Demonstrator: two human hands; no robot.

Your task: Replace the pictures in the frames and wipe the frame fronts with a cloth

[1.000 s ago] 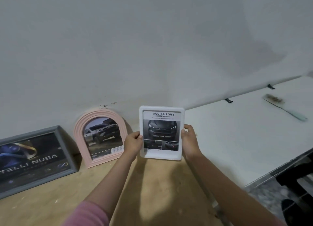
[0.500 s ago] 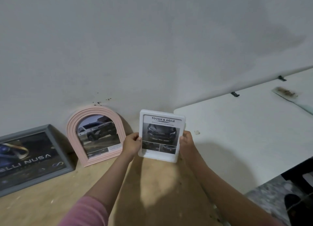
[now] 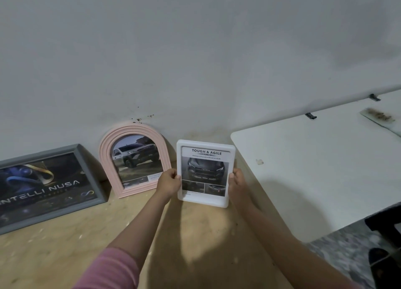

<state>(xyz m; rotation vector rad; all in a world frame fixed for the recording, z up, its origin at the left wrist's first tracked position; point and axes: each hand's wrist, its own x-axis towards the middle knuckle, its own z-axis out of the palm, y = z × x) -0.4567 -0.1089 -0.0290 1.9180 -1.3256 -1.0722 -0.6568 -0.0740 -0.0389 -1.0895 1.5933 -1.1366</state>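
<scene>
We hold a white frame (image 3: pixel 205 173) upright between both hands, its bottom edge at or just above the wooden desk (image 3: pixel 65 245), near the grey wall (image 3: pixel 195 50); we cannot tell whether it touches either. Our left hand (image 3: pixel 168 183) pinches the frame's left edge, fingers closed on it, and our right hand (image 3: pixel 236 183) clasps the right edge the same way. The likeliest trouble, as we judge it, is the frame tipping forward or sliding on the desk once we let go, if it leans too steeply or finds no support behind. It stands just beside a pink arched frame (image 3: pixel 132 158) leaning on the wall to its left, so a nudge from our left hand could knock that one over. Thumbs on the front may also leave smudges that would need wiping; no cloth is in view. The white frame is a rounded rectangle with a thick plain border. Its picture shows a dark car seen from the front under the heading "TOUGH & AGILE", with two smaller photos below. Farther left a grey frame (image 3: pixel 47 186) leans too, and a white table (image 3: pixel 314 169) sits to the right.
</scene>
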